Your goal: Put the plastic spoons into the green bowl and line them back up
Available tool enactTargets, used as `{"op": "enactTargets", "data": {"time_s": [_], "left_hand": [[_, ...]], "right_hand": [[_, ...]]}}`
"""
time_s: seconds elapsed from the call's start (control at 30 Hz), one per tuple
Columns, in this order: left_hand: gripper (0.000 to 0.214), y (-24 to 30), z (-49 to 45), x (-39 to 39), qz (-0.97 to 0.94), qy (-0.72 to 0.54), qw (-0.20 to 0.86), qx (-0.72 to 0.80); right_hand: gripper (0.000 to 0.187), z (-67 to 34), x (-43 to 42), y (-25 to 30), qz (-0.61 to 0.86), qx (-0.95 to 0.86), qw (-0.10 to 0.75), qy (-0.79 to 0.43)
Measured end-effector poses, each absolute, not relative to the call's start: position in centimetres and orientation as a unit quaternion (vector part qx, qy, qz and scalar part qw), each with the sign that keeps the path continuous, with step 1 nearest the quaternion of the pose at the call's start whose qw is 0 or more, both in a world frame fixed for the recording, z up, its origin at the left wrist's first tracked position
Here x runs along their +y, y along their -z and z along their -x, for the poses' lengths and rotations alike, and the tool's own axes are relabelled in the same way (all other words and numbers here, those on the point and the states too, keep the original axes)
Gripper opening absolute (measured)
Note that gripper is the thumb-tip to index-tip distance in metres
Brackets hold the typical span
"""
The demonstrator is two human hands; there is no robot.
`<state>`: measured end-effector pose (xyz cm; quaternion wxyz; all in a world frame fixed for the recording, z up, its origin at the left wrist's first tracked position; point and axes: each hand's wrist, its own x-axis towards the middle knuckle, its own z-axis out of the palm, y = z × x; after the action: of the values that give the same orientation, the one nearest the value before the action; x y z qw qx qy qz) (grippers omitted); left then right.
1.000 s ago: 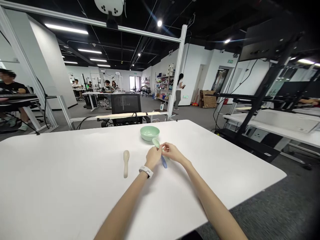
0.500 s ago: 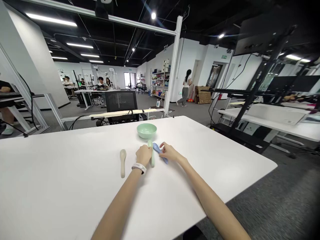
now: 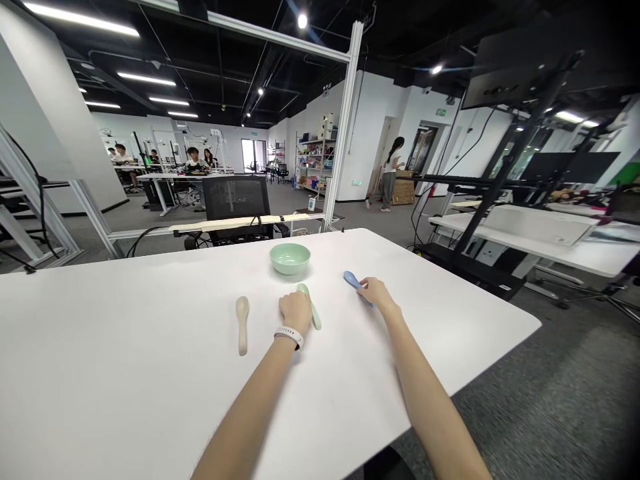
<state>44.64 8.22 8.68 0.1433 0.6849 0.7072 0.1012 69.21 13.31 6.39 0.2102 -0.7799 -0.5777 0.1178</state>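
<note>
My right hand point(image 3: 377, 295) is closed over the handle of a blue spoon point(image 3: 351, 279), and the spoon's bowl pokes out past my fingers toward the far left. I am holding that one, though I cannot tell whether it is lifted off the surface or only pinched against it.

My left hand point(image 3: 295, 312), with a white watch band point(image 3: 289, 337) on the wrist, sits curled and knuckles-up on the counter point(image 3: 125, 320). It is just beside a green spoon point(image 3: 314, 313). My fingers seem to touch that spoon, but from up here I cannot tell whether they grip it.

A beige spoon point(image 3: 243, 325) lies alone to the left of that hand, with neither hand on it. Farther back toward the far edge, a green bowl point(image 3: 290, 259) stands on the counter.

As things lie, all three spoons are out on the counter and none is in the bowl. Beyond the far edge stands a black office chair point(image 3: 236, 198).
</note>
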Motion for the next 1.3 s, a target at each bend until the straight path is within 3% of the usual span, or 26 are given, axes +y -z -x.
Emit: {"op": "enactTargets", "data": {"time_s": [0.3,1.0,1.3], "left_hand": [[0.034,-8.0,-44.9,8.4,-0.688,-0.116,0.13,0.704],[0.051,-8.6,-44.5,8.0,-0.704,-0.162,0.107,0.683],[0.045,-9.9,-31.2,4.0,-0.792,-0.21,0.029,0.573]], "right_hand": [[0.016,-69.6,13.2,-6.4,0.794,-0.548,0.236,-0.115],[0.012,-70.0,13.3,-6.0,0.809,-0.527,0.242,-0.095],[0.014,-69.8,13.2,-6.1,0.808,-0.526,0.244,-0.109]]}}
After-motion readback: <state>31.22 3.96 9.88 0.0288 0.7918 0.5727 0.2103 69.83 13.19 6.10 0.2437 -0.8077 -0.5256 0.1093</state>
